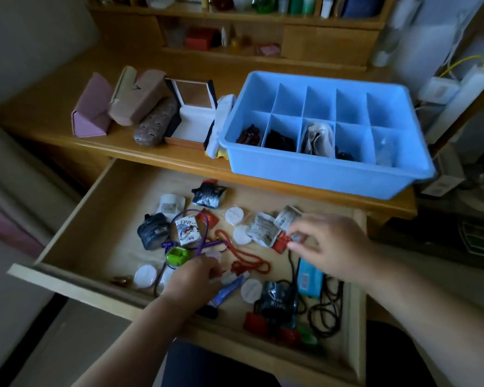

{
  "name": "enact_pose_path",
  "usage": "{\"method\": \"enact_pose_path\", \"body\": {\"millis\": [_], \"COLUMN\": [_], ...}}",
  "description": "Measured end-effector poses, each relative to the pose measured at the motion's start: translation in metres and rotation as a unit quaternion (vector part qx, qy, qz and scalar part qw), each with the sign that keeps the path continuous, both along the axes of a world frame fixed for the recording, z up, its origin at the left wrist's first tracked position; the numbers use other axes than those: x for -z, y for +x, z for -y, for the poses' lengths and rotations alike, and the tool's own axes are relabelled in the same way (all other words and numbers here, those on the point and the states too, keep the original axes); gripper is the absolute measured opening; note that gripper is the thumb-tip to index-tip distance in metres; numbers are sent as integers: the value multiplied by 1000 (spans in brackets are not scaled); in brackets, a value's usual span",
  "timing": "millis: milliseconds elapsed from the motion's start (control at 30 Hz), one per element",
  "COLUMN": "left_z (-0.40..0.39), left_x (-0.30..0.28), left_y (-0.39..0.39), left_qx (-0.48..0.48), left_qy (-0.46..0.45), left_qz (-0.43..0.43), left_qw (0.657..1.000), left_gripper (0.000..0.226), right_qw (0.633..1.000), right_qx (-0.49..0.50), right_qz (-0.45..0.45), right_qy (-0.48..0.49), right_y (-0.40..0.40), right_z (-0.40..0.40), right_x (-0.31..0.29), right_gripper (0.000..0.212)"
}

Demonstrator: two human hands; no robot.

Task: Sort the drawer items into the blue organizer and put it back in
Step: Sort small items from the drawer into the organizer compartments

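Your right hand [329, 244] pinches a small clear item at the red packet [281, 243], fingertips closed on it, probably to lift it out for sorting. Your left hand [192, 277] presses down among the clutter beside the red bead necklace [246, 259]; whether its fingers grip anything, you cannot tell. The blue organizer [323, 170] sits on the desktop above the open drawer [76, 216], its near row of compartments partly filled and its far row bare.

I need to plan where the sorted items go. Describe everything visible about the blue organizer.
The blue organizer is a light-blue, plastic-looking rectangular tray split by thin dividers into ten compartments, two rows of five. It sits upright on the wooden desk above the open drawer, its front right corner overhanging the edge. The far row looks empty; near compartments hold dark beads and clear packets.
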State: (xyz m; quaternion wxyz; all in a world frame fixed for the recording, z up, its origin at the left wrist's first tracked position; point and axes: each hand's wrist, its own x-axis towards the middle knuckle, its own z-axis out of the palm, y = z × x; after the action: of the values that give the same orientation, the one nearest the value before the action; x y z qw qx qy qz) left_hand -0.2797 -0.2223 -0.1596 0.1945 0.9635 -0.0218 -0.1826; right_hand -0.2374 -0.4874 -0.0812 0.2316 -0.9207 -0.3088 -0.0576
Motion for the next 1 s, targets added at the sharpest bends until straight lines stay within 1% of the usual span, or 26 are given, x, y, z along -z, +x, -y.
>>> {"method": "enact_pose_path", "body": {"millis": [33,67,100,133,167,233,267,333,367,400,433,467,500,533,567,600,667,733,767,833,900,967,1000], "left_z": [-2,-2,-3,-2,0,6,10,15,16,16,14,12,9,4,-2,-10,-25,-39,-45,-55,-63,-67,-67], "left_x": [0,0,1,2,4,8,11,13,13,12,12,10,7,3,0,-2,-2,1,2,7,12,15,16], "left_y": [-1,-2,-3,-4,-4,-5,-3,2,6,10,14,18,21,24,27,29,32,30,28,23,20,18,18], "left_qx": [4,18,38,57,70,80,81,74,65,44,5,-46,-97,-139,-170,-191,-219,-253,-272,-295,-310,-323,-325], "left_qy": [15,30,47,68,87,116,124,124,110,68,-9,-108,-204,-267,-291,-294,-266,-263,-271,-265,-250,-238,-237], "left_qz": [-22,-41,-53,-59,-65,-78,-76,-57,-50,-51,-63,-80,-90,-78,-55,-31,19,52,60,75,80,70,65], "left_qw": [1000,999,997,994,992,987,986,988,991,995,998,990,970,950,940,936,938,930,921,915,914,913,913], "left_gripper": [24,33,42,51,60,70,67,48,37,29,26,27,30,31,30,27,21,18,18,18,17,17,17], "right_qw": [992,971,946,929,923,936,945,956,957,957,958,964,974,984,991,992,979,955,945,936,936,933,931], "right_qx": [-35,-66,-93,-113,-120,-97,-72,-4,26,47,59,66,66,57,38,11,-43,-85,-95,-90,-93,-119,-139], "right_qz": [-103,-183,-230,-246,-240,-189,-165,-149,-146,-137,-121,-100,-81,-71,-78,-104,-190,-268,-285,-286,-255,-214,-195], "right_qy": [-65,-142,-207,-251,-275,-280,-271,-252,-248,-251,-252,-239,-203,-153,-106,-75,-56,-97,-133,-186,-222,-263,-275], "right_y": [-12,-21,-28,-34,-37,-37,-34,-24,-19,-15,-12,-11,-12,-14,-18,-21,-28,-37,-43,-52,-56,-55,-53], "right_z": [-6,-9,-10,-11,-12,-11,-10,-7,-5,-3,-3,-5,-8,-14,-22,-32,-55,-77,-86,-98,-105,-108,-107], "right_x": [20,41,60,75,86,99,102,101,99,97,95,93,91,88,85,82,82,88,93,103,108,108,108], "right_gripper": [32,48,63,73,77,68,61,49,46,43,40,35,28,21,15,11,14,22,26,27,24,19,24]}}
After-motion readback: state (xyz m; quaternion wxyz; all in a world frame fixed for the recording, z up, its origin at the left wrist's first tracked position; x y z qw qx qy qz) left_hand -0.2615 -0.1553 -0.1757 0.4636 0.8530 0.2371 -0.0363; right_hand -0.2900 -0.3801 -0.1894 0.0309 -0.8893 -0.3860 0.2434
